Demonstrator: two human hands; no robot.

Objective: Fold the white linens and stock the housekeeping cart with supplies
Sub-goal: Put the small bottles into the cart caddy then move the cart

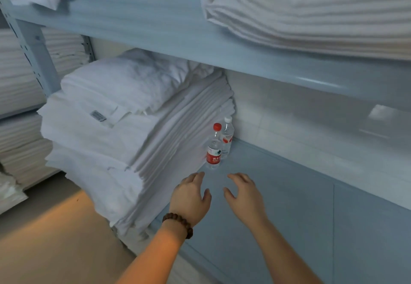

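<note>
Both my hands hover over the grey-blue shelf (300,206), empty, fingers loosely spread — my left hand (191,197), beaded bracelet (179,223) at the wrist, near my right hand (243,194). The stack of folded white linens (124,141) sits to the left on this shelf — two water bottles (216,146) stand just beside it, ahead of my fingers.

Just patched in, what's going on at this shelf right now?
A person stretches both hands out over the shelf toward two water bottles standing beside the stack of folded white linens. The left hand and right hand are open and hold nothing. The red-capped bottle stands in front, the white-capped bottle behind; neither is touched.
</note>
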